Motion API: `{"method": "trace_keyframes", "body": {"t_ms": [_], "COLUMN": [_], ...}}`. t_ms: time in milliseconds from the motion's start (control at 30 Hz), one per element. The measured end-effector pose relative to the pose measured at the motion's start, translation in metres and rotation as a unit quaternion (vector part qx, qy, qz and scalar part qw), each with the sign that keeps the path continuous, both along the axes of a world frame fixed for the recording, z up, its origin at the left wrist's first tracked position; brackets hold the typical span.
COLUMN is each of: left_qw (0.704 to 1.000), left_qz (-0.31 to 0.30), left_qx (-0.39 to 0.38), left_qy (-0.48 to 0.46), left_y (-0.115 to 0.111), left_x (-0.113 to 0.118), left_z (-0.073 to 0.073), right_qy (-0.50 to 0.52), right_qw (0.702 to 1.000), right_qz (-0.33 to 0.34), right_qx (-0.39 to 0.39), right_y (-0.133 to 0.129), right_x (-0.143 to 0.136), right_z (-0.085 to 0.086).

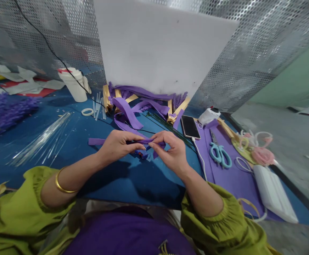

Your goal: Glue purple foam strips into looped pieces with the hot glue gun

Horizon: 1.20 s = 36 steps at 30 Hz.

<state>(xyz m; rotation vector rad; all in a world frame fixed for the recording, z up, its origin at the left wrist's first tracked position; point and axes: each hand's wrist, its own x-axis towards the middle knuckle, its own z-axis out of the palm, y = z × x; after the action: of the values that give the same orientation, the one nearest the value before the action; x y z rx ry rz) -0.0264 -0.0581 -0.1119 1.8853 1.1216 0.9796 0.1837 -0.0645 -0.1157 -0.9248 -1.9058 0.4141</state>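
A folded purple strip (96, 141) runs between my two hands above the blue table. My left hand (118, 144) pinches it between thumb and fingers, one flat end sticking out to the left. Close beside it, my right hand (172, 150) pinches the same strip, its fingertips almost meeting the left ones. Part of the strip is hidden behind the fingers. Small blue and clear bits (143, 154) lie on the table just under the hands. More loose purple strips (128, 113) curl on the table beyond.
Green stems (167, 124) lie behind my right hand, near a phone (190, 126) with a white cable. Blue-handled scissors (219, 154) rest on purple material at right. A white cup (76, 85), clear strands (43, 140) and purple flowers (8, 109) are at left. A white board (159, 49) stands behind.
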Motion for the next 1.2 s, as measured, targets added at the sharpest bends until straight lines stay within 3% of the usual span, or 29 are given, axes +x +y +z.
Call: {"method": "trace_keyframes", "body": {"t_ms": [200, 400, 867, 1033, 1200], "left_qw": [0.999, 0.999, 0.993, 0.996, 0.99], "left_qz": [0.003, -0.004, -0.02, -0.001, 0.0], "left_qx": [0.046, 0.031, 0.096, 0.061, 0.109], "left_qy": [0.017, 0.021, 0.061, 0.059, 0.087], "left_y": [0.0011, 0.0006, 0.0007, 0.0032, 0.005], "left_x": [-0.0015, -0.0006, 0.0003, -0.0018, -0.0022], "left_z": [-0.0008, -0.0002, -0.0019, -0.0023, -0.0045], "right_qy": [-0.005, -0.014, -0.03, -0.01, -0.006], "right_qw": [1.0, 1.0, 0.999, 1.0, 0.998], "right_qz": [0.024, 0.023, 0.036, -0.006, -0.043], "right_qx": [-0.001, -0.008, 0.004, 0.002, -0.056], "right_y": [0.0001, 0.0011, 0.002, 0.0033, 0.0026], "right_x": [-0.0001, 0.0004, -0.0017, 0.0014, 0.0023], "right_z": [0.0016, 0.0015, -0.0004, -0.0014, -0.0028]}}
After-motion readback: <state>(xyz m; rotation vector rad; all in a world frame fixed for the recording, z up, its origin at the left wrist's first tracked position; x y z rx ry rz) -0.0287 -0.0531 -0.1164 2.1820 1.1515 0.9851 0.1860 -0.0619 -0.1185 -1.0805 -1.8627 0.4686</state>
